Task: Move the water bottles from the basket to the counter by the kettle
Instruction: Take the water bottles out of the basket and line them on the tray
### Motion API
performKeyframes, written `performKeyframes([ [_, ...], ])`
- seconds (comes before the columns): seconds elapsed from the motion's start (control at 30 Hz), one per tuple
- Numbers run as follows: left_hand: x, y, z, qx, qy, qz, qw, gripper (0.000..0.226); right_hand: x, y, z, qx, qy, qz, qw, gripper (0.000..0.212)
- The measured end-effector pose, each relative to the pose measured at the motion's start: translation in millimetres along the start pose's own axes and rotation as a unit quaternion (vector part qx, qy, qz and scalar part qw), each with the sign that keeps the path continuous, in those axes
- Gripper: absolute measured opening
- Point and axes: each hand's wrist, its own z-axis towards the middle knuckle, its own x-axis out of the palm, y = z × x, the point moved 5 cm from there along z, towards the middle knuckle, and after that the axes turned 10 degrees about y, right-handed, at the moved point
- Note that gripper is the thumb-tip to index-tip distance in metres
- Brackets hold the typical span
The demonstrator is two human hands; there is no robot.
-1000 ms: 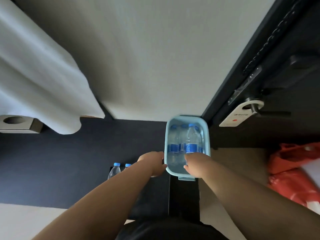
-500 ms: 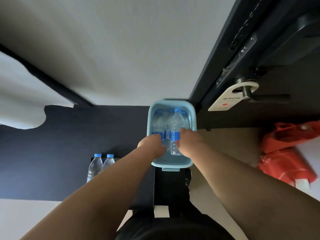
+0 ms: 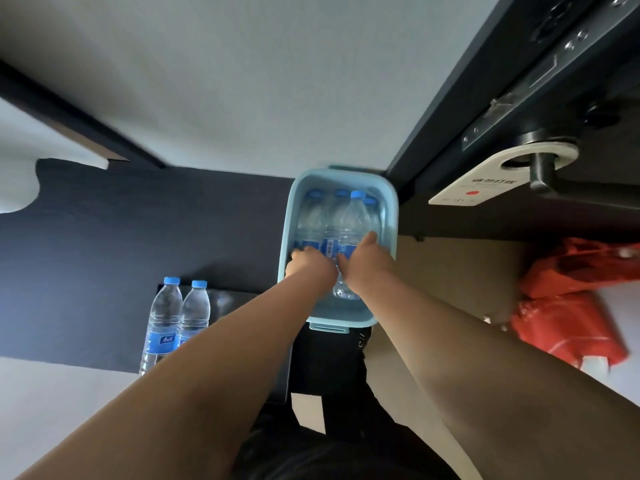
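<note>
A light blue plastic basket (image 3: 390,216) stands against the wall ahead of me and holds several clear water bottles with blue caps and blue labels (image 3: 313,220). Both hands are inside it. My left hand (image 3: 308,266) is closed around a bottle on the left side. My right hand (image 3: 367,261) grips the tallest bottle (image 3: 353,220), which stands a little above the others. Two more bottles (image 3: 162,317) stand upright on the dark surface at lower left. No kettle is in view.
A dark door (image 3: 519,109) with a handle and a white hanger sign (image 3: 485,178) is on the right. A red plastic bag (image 3: 571,306) lies on the floor at right. A black bag (image 3: 332,362) sits below the basket. White cloth (image 3: 17,178) hangs at far left.
Both hands went from the basket's near rim into the basket and closed on bottles. The view shifted down and closer; the right-hand bottle sits slightly higher than before.
</note>
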Motion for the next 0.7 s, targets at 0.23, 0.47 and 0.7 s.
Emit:
performKeyframes([
  [0.23, 16.3, -4.9, 8.7, -0.064, -0.001, -0.166, 0.984, 0.087, 2.4, -2.6, 13.1, 0.049, 0.062, 0.155, 0.985, 0.073],
  [0.47, 8.3, 15.3, 20.5, 0.009, -0.023, -0.134, 0.991, 0.065, 2.9, -6.9, 18.0, 0.053, 0.081, 0.170, 0.981, 0.072],
  [0.7, 5.9, 16.9, 31.1, -0.001, -0.027, -0.149, 0.988, 0.069, 6.8, -7.7, 16.6, 0.032, 0.061, 0.145, 0.987, 0.077],
])
